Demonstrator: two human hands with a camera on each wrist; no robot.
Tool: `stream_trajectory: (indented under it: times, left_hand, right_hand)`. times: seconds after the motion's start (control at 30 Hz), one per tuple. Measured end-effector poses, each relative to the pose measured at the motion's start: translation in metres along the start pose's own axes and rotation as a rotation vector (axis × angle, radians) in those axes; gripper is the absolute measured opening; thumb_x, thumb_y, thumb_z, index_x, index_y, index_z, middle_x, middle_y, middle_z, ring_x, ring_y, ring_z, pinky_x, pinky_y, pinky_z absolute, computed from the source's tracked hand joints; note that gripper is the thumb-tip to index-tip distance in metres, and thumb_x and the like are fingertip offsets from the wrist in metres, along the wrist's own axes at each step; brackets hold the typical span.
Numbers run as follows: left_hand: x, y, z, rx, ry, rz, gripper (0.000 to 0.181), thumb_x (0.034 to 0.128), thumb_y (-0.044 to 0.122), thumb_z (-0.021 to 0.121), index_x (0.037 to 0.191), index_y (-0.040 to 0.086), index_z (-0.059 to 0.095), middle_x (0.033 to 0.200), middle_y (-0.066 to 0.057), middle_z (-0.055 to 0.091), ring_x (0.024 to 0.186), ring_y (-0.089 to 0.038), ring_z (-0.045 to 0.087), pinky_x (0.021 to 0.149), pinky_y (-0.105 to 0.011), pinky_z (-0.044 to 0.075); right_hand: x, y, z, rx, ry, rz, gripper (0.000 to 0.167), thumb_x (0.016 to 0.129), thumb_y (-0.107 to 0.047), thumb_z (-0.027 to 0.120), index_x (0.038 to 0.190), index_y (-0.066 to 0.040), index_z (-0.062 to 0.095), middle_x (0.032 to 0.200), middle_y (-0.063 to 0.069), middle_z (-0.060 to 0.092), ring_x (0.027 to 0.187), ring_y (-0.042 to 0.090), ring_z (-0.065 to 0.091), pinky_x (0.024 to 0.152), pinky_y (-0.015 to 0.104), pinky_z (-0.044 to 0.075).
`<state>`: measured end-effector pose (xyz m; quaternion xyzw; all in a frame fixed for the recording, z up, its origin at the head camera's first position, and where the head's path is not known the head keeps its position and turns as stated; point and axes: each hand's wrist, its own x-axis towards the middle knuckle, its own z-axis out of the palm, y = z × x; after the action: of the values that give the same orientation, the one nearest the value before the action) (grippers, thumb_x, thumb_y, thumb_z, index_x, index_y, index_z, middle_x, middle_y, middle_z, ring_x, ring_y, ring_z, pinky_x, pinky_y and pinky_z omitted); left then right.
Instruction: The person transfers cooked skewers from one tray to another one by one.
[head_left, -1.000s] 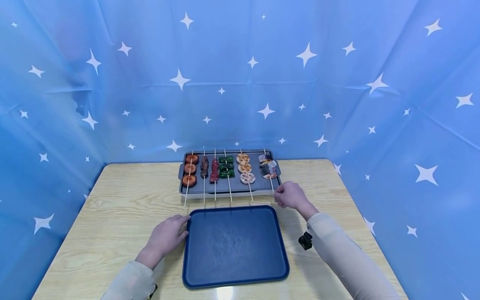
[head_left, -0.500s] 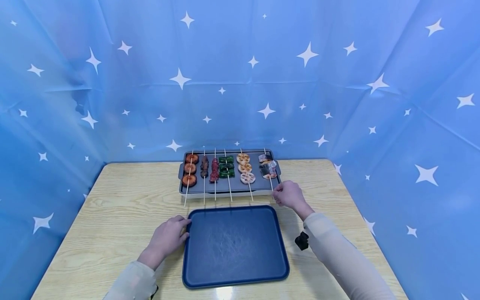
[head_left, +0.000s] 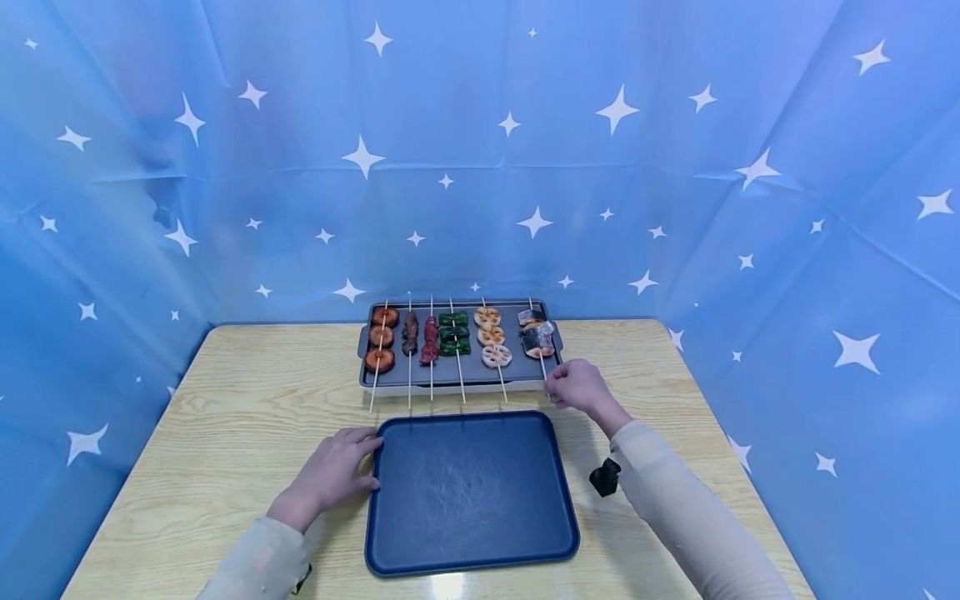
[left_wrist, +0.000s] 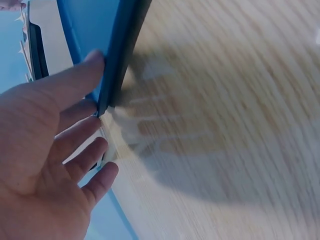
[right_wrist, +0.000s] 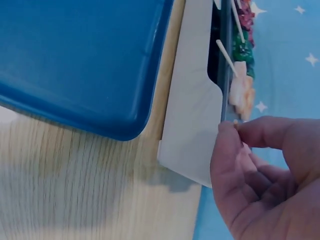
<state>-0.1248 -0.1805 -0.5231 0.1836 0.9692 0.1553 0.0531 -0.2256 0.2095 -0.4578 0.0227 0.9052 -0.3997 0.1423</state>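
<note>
With thumb and forefinger my right hand [head_left: 579, 387] pinches the stick end of the fish skewer [head_left: 537, 338], the rightmost one on the grill plate [head_left: 450, 377]. The right wrist view shows the right hand [right_wrist: 267, 172] at the grill's corner, only the stick's tip peeking out between the fingertips. My left hand [head_left: 330, 472] rests its fingers against the left rim of the blue tray [head_left: 472, 500]. In the left wrist view the left hand [left_wrist: 60, 125] has its thumb on the tray's edge, the other fingers relaxed and extended.
Left of the fish lie a lotus root skewer [head_left: 492, 336], a green pepper skewer [head_left: 454, 333], two meat skewers, red [head_left: 429, 342] and brown [head_left: 409, 333], and a skewer of round brown slices [head_left: 380, 337]. Their sticks overhang the grill's front. A starry blue curtain [head_left: 480, 200] surrounds the wooden table [head_left: 247, 400].
My right hand stays at the fish skewer's stick with barely any shift. The left thumb has slid slightly down along the tray's rim. The skewers and tray keep their places.
</note>
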Motion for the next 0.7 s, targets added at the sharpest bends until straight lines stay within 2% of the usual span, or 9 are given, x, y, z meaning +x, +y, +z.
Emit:
stream_trajectory:
  times: [0.07,0.17,0.37,0.5,0.7]
  left_hand:
    - [-0.0004,-0.0016,-0.0012,-0.019,-0.029,0.004,0.071,0.0727,0.035,0.083,0.132,0.003,0.060,0.143,-0.015,0.053,0.135,-0.038,0.045,0.106,-0.060,0.041]
    - [-0.0011,-0.0034,-0.0037,-0.043,-0.077,0.007,0.080,0.0691,0.037,0.085,0.135,0.003,0.056,0.148,-0.015,0.048,0.140,-0.040,0.039,0.110,-0.063,0.036]
    - [-0.0026,-0.0061,-0.0071,-0.064,-0.131,0.009,0.090,0.0643,0.039,0.088,0.139,0.005,0.052,0.152,-0.013,0.044,0.144,-0.039,0.033,0.113,-0.063,0.031]
    - [-0.0039,-0.0076,-0.0071,-0.072,-0.132,0.025,0.094,0.0625,0.040,0.088,0.141,0.004,0.050,0.153,-0.013,0.043,0.144,-0.040,0.031,0.113,-0.063,0.030]
    - [-0.0063,-0.0098,-0.0060,-0.093,-0.143,0.044,0.104,0.0589,0.042,0.089,0.145,0.003,0.044,0.156,-0.013,0.038,0.146,-0.041,0.027,0.116,-0.062,0.027]
  right_hand:
    - [-0.0002,-0.0009,-0.0002,0.076,-0.017,0.032,0.019,0.093,-0.007,0.056,0.091,0.008,0.067,0.089,0.015,0.072,0.084,0.030,0.070,0.075,0.039,0.063]
    - [0.0002,0.0001,-0.0008,0.161,-0.046,0.046,0.020,0.093,-0.004,0.056,0.099,0.012,0.065,0.101,0.021,0.070,0.086,0.026,0.071,0.079,0.039,0.063]
    - [0.0037,0.0041,-0.0030,0.274,-0.126,0.065,0.027,0.093,-0.003,0.057,0.114,0.015,0.060,0.090,0.013,0.071,0.071,0.010,0.066,0.074,0.031,0.062]
    - [0.0033,0.0051,-0.0041,0.282,-0.161,0.069,0.026,0.093,-0.002,0.056,0.113,0.015,0.060,0.096,0.020,0.071,0.070,0.008,0.065,0.073,0.030,0.062]
    - [0.0005,0.0073,-0.0052,0.259,-0.187,0.037,0.025,0.094,-0.002,0.054,0.112,0.016,0.059,0.097,0.021,0.069,0.071,0.009,0.063,0.075,0.032,0.061]
